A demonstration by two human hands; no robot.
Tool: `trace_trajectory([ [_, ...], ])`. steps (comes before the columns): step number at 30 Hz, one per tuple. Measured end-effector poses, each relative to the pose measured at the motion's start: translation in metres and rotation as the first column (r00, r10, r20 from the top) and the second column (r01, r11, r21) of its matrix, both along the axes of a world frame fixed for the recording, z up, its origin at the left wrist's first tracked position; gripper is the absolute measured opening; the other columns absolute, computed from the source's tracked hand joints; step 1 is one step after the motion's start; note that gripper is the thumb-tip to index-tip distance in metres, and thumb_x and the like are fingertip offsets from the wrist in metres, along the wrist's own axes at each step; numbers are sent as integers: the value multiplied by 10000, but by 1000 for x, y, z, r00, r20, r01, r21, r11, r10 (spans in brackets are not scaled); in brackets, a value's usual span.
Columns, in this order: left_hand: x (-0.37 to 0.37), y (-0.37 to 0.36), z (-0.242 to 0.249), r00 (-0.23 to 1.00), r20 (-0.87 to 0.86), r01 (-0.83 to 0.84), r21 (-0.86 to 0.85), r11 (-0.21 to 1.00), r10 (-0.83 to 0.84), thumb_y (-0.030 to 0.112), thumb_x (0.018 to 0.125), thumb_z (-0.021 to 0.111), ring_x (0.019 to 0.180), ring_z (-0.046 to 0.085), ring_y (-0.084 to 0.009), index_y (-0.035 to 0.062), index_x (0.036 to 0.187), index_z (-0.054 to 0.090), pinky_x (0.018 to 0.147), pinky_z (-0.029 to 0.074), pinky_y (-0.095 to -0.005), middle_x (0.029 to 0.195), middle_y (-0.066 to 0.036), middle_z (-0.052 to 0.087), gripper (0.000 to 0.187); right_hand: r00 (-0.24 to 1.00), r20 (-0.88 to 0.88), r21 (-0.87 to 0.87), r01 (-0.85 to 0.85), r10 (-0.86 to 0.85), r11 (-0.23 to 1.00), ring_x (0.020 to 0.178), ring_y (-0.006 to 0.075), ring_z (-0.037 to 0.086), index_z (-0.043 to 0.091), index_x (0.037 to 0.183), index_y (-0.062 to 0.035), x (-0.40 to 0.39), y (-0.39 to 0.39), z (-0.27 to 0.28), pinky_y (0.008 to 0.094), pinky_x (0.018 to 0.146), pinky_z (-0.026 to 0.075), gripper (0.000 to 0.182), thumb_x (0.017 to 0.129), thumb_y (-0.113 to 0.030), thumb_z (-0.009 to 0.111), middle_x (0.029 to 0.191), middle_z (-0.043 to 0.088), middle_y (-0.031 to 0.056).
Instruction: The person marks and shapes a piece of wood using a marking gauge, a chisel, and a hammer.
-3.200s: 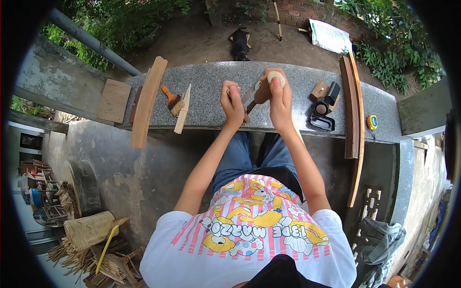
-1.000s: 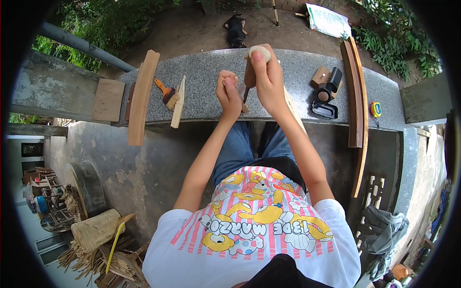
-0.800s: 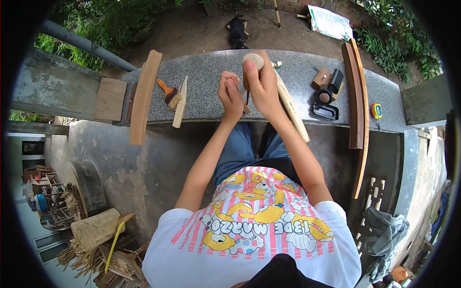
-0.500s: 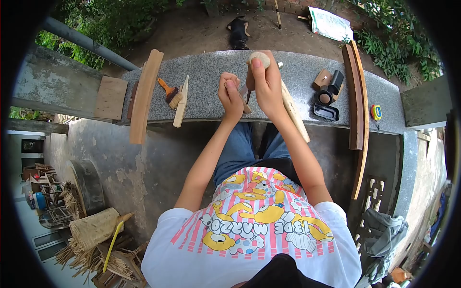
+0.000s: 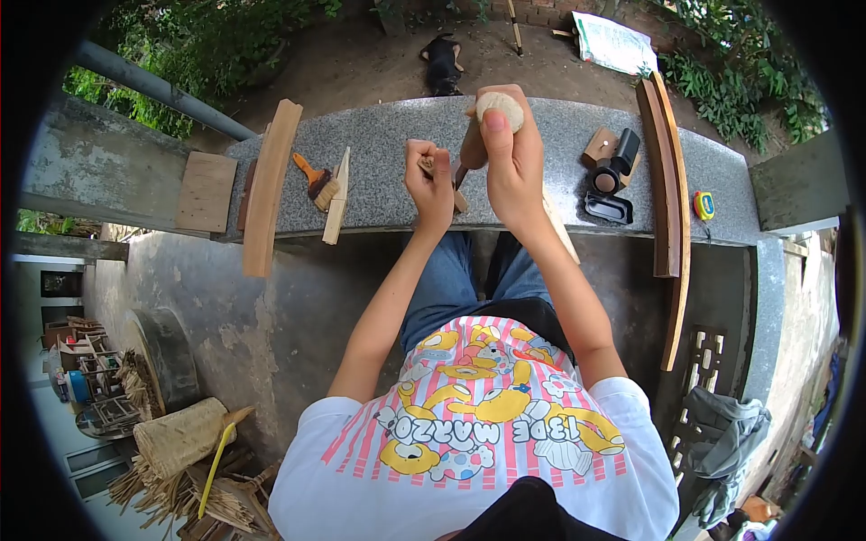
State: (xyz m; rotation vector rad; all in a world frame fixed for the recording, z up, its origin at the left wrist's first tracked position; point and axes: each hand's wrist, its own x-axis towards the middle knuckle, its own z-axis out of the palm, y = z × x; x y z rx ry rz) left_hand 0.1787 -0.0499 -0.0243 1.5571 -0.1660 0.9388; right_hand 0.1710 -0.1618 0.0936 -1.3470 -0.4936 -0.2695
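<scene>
My right hand (image 5: 516, 167) is closed round the wooden handle of a tool, with its thumb on the pale round handle end (image 5: 502, 112). The tool's narrow dark blade (image 5: 462, 174) points down toward my left hand. Fingers curled, my left hand (image 5: 430, 191) grips a small wooden piece (image 5: 459, 202), whose lower end shows beside the palm above the stone slab's near edge. Where blade and wood meet is hard to make out. A pale wooden stick (image 5: 561, 230) lies partly hidden behind my right hand and forearm.
On the grey stone slab (image 5: 379, 122) lie an orange-handled brush (image 5: 316, 180), wood strips (image 5: 337, 203), long boards (image 5: 271, 189) (image 5: 666, 180), a black device (image 5: 616, 167), a black tray (image 5: 608, 208) and a tape measure (image 5: 704, 206). A dog (image 5: 442, 65) lies beyond.
My right hand has shifted slightly right, and the handle's round end shows larger. My left thumb has moved, exposing more of the wood's upper end. The view has shifted a little.
</scene>
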Motion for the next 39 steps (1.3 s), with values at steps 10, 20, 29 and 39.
trace_trajectory([
  [10, 6, 1, -5, 997, 30, 77, 2, 997, -77, 318, 1008, 581, 646, 358, -34, 72, 863, 447, 554, 312, -206, 767, 39, 393, 315, 996, 74, -18, 41, -40, 999, 774, 169, 520, 548, 988, 9, 6, 9, 6, 301, 694, 431, 343, 991, -333, 577, 907, 534, 82],
  [20, -5, -2, 4, 987, -28, 158, -84, 984, -161, 301, 1019, 559, 633, 364, -25, 74, 873, 444, 536, 316, -200, 764, 39, 402, 293, 993, 114, -57, 35, -28, 998, 759, 163, 512, 551, 978, 8, 7, 15, 5, 303, 685, 424, 337, 989, -327, 581, 885, 519, 85],
  [29, -1, 7, -6, 988, -35, 145, -100, 984, -149, 354, 1029, 524, 703, 361, -52, 63, 873, 454, 616, 325, -215, 798, 27, 399, 337, 1000, 22, 9, -3, 2, 1000, 743, 131, 489, 541, 968, -5, 5, 12, 5, 283, 669, 413, 326, 1005, -329, 557, 849, 517, 59],
  [39, -2, 3, -9, 994, -58, 84, -89, 992, -89, 313, 1031, 523, 703, 368, -57, 52, 868, 455, 621, 334, -220, 803, 21, 398, 316, 999, 46, -37, 14, -12, 999, 760, 147, 497, 537, 964, 5, 2, 17, -4, 291, 683, 418, 317, 995, -309, 569, 853, 512, 78],
])
